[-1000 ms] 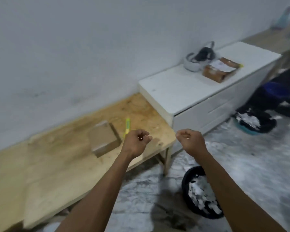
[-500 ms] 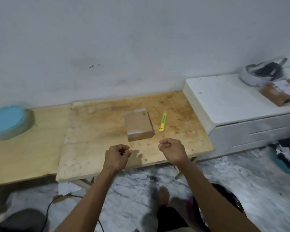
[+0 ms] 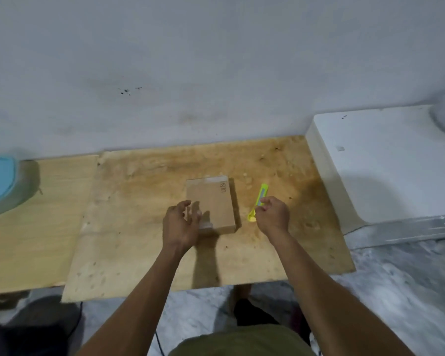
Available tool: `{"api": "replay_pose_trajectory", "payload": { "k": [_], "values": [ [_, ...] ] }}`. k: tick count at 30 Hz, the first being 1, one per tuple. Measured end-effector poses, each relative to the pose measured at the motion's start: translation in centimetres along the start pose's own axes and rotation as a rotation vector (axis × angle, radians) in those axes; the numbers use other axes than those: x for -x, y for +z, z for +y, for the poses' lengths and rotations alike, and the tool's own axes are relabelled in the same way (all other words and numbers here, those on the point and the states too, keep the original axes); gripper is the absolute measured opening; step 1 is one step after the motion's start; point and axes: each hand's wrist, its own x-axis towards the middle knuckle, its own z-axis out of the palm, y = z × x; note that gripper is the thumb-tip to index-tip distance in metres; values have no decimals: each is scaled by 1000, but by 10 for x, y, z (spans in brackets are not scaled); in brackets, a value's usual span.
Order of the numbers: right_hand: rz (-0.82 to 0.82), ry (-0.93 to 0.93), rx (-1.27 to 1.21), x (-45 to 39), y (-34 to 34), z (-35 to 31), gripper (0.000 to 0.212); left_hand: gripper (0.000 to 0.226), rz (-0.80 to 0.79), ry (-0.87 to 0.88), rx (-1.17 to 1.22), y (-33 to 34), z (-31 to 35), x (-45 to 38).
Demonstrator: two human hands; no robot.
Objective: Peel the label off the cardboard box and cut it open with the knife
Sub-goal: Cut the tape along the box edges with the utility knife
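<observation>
Person: bare forearms reach forward from the near edge of the wooden table; a dark olive garment shows at the bottom of the view.
Left hand: fingers spread apart, held over the near left corner of the cardboard box; whether it touches the box I cannot tell.
Right hand: fingers curled loosely inward, over the near end of the knife; whether they have closed on it I cannot tell.
Cardboard box: flat, brown, lying near the middle of the table, with dark handwriting by its far right corner; no label is clear on the blurred top.
Knife: yellow-green utility cutter lying flat just right of the box, apart from it, its far end pointing toward the wall.
White cabinet: stands against the table's right edge.
Blue-lidded container: sits at the far left, on the paler board by the wall.
</observation>
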Motion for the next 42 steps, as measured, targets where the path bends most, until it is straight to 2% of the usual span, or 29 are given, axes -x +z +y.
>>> {"api": "replay_pose_trajectory", "payload": {
  "k": [6,11,17,23,27,30,32,34,36,39,42],
  "values": [
    [-1,110,123,-43,10,-1,38,62,15,-70,-75,26,8,-32],
    [7,130,221,-61,27,1,50,58,-22,-65,-70,38,-1,-42],
    [32,198,241,-70,30,1,53,60,-6,-31,-35,47,-5,-38],
    [1,100,49,-74,26,4,26,61,-10,-20,3,54,-10,-37],
    [-173,31,-176,-82,21,-13,27,61,-5,-26,5,60,-17,-37],
    [-408,-66,-269,-86,20,-45,32,59,3,-19,0,62,-20,-38],
    [-573,-205,-209,-88,22,-65,38,59,14,-15,4,63,-21,-38],
    [-672,-406,-81,-90,28,-77,40,58,29,-10,8,64,-21,-38],
    [-680,-559,48,-93,34,-82,42,58,37,-4,5,65,-21,-38],
    [-677,-685,172,-101,39,-84,41,57,42,6,1,66,-21,-38],
    [-664,-816,276,-110,41,-84,32,57,51,13,-5,67,-22,-38]
  ]
}}
